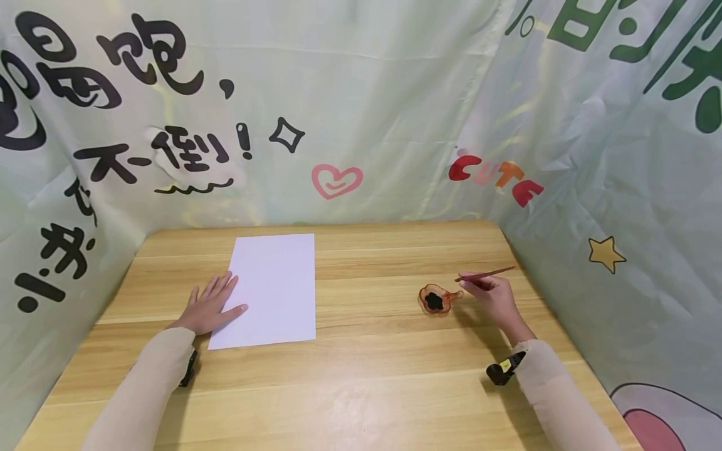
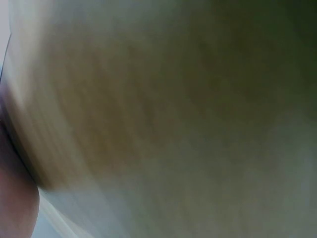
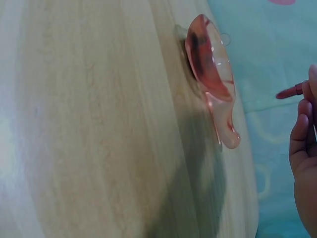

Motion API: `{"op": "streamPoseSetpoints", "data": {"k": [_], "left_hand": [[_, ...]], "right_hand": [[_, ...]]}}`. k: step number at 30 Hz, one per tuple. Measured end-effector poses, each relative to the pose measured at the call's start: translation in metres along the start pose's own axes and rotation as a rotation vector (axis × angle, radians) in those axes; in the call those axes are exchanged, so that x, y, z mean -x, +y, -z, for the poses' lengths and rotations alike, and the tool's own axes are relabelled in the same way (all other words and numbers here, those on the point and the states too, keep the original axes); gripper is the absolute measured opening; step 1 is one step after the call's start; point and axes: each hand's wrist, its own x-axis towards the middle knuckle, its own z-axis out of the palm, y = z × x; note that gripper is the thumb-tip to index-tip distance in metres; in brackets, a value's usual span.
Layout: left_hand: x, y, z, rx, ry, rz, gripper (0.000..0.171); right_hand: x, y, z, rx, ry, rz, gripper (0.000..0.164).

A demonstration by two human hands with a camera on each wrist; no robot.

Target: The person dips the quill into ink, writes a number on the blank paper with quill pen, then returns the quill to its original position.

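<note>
With fingers spread, my left hand (image 1: 211, 307) rests over the left edge of a white sheet of paper (image 1: 274, 288) on the wooden table. My right hand (image 1: 497, 299) pinches a thin reddish-brown brush (image 1: 487, 274) above the table's right side. The brush lies nearly level, its tip (image 3: 286, 93) pointing left. Just left of that hand sits a small translucent amber dish (image 1: 422, 303) with a short handle, black ink (image 1: 434, 301) pooled in it. In the right wrist view the dish (image 3: 227, 124) stands apart from the brush tip. The left wrist view is mostly blurred wood.
The pale wooden table (image 1: 361, 388) reaches back to a hanging cloth (image 1: 383, 113) printed with writing, a heart and a star. More cloth runs along both sides. A dark wrist camera (image 1: 504, 368) sits under the right sleeve, another (image 1: 189, 369) under the left.
</note>
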Motion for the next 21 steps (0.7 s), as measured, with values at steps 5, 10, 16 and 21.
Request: {"op": "streamPoseSetpoints", "data": {"k": [5, 10, 16, 21], "left_hand": [[-0.001, 0.005, 0.004, 0.021, -0.009, -0.005, 0.090], [-0.002, 0.009, 0.006, 0.019, -0.003, -0.013, 0.089], [-0.004, 0.009, 0.004, 0.043, 0.039, -0.035, 0.086], [0.001, 0.006, 0.002, 0.031, 0.026, -0.032, 0.088]], "right_hand": [[-0.002, -0.001, 0.002, -0.033, 0.011, -0.040, 0.035], [-0.004, -0.007, 0.004, -0.032, 0.021, -0.077, 0.039], [-0.005, -0.009, 0.004, -0.003, 0.039, -0.094, 0.043], [-0.003, -0.004, -0.002, -0.066, 0.011, -0.123, 0.040]]}}
